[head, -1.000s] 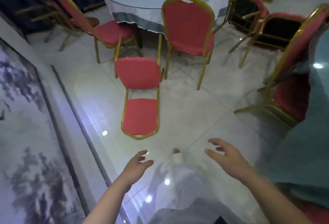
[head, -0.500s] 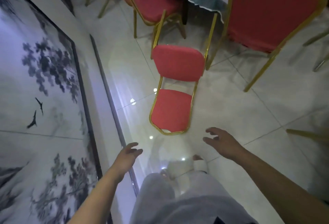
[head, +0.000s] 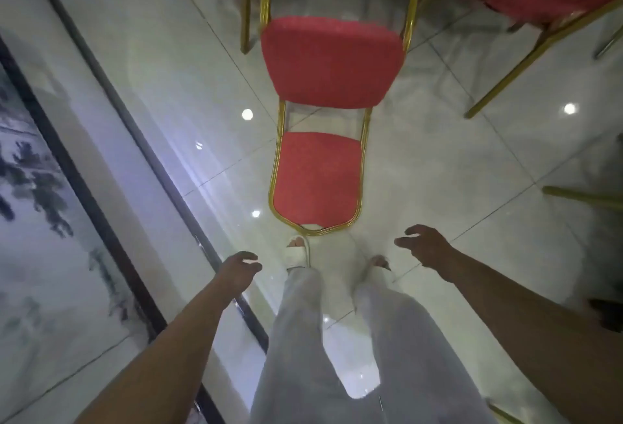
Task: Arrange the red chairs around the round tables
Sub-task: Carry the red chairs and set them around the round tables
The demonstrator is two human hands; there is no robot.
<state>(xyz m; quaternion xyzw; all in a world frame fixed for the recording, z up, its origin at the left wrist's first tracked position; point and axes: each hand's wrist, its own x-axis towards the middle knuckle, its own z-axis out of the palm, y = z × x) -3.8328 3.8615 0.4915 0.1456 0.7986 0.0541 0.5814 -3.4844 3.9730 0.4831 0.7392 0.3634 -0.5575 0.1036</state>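
On the glossy tiled floor (head: 438, 160), just ahead of the sandalled feet (head: 298, 251), a red chair (head: 317, 177) is seen tipped on its back, backrest end nearest the feet. The left hand (head: 236, 272) and right hand (head: 428, 248) are held either side of that end, apart from it, with nothing gripped and fingers loosely curled and slightly spread.

Left hand (head: 237, 270), right hand (head: 426, 248) outstretched, fingers loosely curled, empty.

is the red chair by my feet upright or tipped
Tipped: the red chair lies on its back, backrest flat on the floor, legs pointing away.
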